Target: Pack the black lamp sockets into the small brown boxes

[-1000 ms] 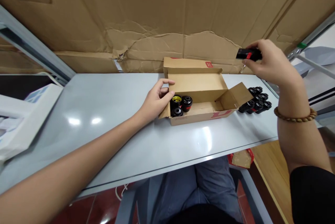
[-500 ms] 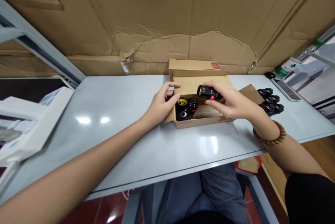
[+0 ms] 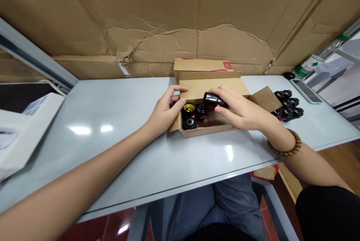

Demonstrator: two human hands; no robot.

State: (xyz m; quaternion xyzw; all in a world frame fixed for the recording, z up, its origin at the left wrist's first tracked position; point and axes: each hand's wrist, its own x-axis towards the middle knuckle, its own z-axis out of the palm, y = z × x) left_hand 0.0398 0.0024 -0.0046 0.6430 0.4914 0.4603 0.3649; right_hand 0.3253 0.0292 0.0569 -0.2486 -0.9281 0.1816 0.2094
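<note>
An open cardboard box [image 3: 213,83] lies on the grey table [image 3: 118,121]. Three black cylinders [image 3: 194,115] stand at its left end, one with a yellow inside. My left hand [image 3: 164,111] grips the box's left end flap, fingers curled round it. My right hand [image 3: 239,109] is inside the box, closed on a black cylinder with a red mark [image 3: 212,99], held on its side just right of the standing ones.
A cluster of several more black cylinders [image 3: 287,104] sits on the table right of the box. A phone [image 3: 306,91] and a green-labelled bottle [image 3: 306,70] lie at the far right. Torn cardboard sheets [image 3: 168,15] back the table. White equipment [image 3: 19,128] stands at left.
My right hand brought the black cylinder from high at the right down into the box, then a little further left toward the standing ones. My left hand stayed on the flap.
</note>
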